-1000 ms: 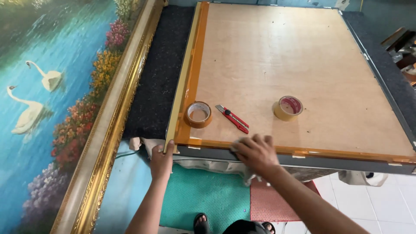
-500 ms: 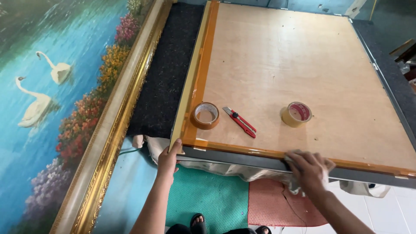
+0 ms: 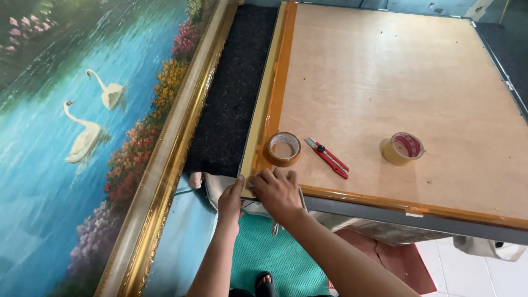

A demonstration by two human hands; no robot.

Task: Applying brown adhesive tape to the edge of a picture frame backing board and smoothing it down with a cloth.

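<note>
both hands meet at the near left corner of the plywood-backed frame [image 3: 385, 82], left hand [image 3: 231, 201] gripping the edge, right hand [image 3: 276, 190] flat and open on the brown tape [image 3: 273, 107], best pressed firmly, smoothing outward.

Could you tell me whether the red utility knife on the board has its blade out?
Cannot tell: the knife lies flat, too small to show its blade.

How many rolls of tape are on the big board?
2. One tape roll lies near the board's left corner, just above the right hand; the other roll lies further right, past the red cutter.
</note>
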